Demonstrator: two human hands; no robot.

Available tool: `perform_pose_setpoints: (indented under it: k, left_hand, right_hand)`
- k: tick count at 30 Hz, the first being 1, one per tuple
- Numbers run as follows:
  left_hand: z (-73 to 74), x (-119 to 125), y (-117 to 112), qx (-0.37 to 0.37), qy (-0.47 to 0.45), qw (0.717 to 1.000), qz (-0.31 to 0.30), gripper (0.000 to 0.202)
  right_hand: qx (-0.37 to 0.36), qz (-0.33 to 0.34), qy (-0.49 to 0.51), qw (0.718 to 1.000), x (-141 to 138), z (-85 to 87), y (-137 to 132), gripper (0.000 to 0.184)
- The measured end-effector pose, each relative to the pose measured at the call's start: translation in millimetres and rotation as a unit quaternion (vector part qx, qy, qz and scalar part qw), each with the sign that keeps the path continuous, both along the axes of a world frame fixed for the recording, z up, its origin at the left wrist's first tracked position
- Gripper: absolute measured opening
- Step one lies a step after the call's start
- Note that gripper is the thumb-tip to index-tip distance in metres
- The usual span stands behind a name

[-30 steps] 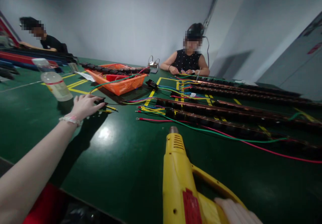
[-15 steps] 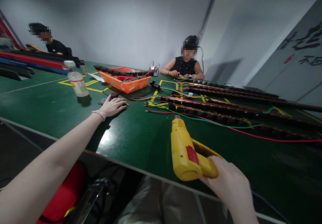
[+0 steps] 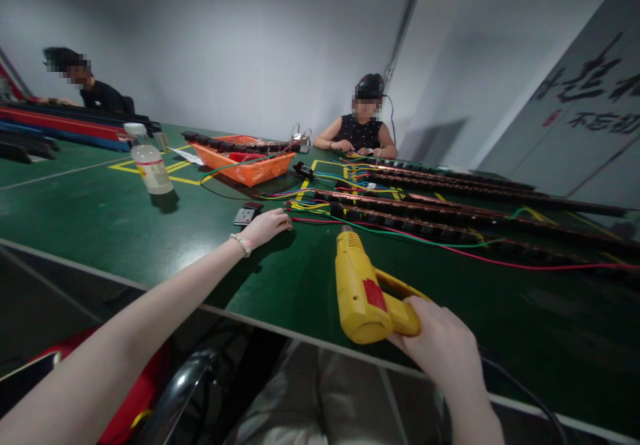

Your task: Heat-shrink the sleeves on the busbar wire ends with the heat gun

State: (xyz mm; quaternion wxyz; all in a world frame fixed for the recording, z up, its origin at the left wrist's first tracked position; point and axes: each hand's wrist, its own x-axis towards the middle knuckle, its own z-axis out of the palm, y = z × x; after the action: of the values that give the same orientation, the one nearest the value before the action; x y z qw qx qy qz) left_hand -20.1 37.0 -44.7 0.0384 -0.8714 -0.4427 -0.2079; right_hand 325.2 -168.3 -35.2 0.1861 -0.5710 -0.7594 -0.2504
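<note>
Wire end perhaps touches left hand.

Green table, upright bottle, orange basket, long black bars, coloured wires

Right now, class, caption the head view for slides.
Right hand holding a yellow heat gun, left hand near a red wire end.

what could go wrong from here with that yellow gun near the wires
The nozzle of the yellow heat gun, held in the right hand, points toward the red wire; if hot, it might scorch the insulation. The left hand is by that wire's end, so swinging the gun left could burn it. Whether the gun is running can't be seen.
</note>
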Motion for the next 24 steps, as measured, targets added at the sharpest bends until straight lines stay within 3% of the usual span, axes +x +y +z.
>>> perform_pose_setpoints:
  k: [3, 7, 9, 12, 15, 19, 24]
  left_hand:
    - [-0.9, 45, 0, -0.002, 0.023, 0.999, -0.036, 0.039]
    - [5.4, 75, -5, 0.042, 0.066, 0.997, 0.021, 0.039]
    - [11.9, 71, -13, 0.087, 0.056, 0.992, 0.071, 0.039]
    - [21.1, 45, -27, 0.128, 0.002, 0.979, 0.158, 0.042]
    - [22.9, 11, -32, 0.088, -0.051, 0.968, 0.228, 0.039]
    - [15.5, -13, -28, -0.004, -0.110, 0.980, 0.167, 0.034]
    - [16.9, 7, -39, -0.018, -0.093, 0.991, 0.098, 0.038]
  right_hand:
    - [0.006, 0.003, 0.000, 1.000, -1, 0.6, 0, 0.032]
    - [0.012, 0.000, 0.011, 1.000, -1, 1.3, 0, 0.031]
    - [0.014, 0.002, 0.013, 1.000, -1, 1.4, 0, 0.030]
    - [0.015, 0.001, 0.012, 1.000, -1, 1.6, 0, 0.031]
    - [0.014, -0.003, 0.006, 1.000, -2, 3.0, 0, 0.033]
    - [0.016, 0.010, -0.007, 1.000, -1, 5.6, -2, 0.031]
    - [0.019, 0.054, -0.001, 0.998, 6, 3.4, -7, 0.028]
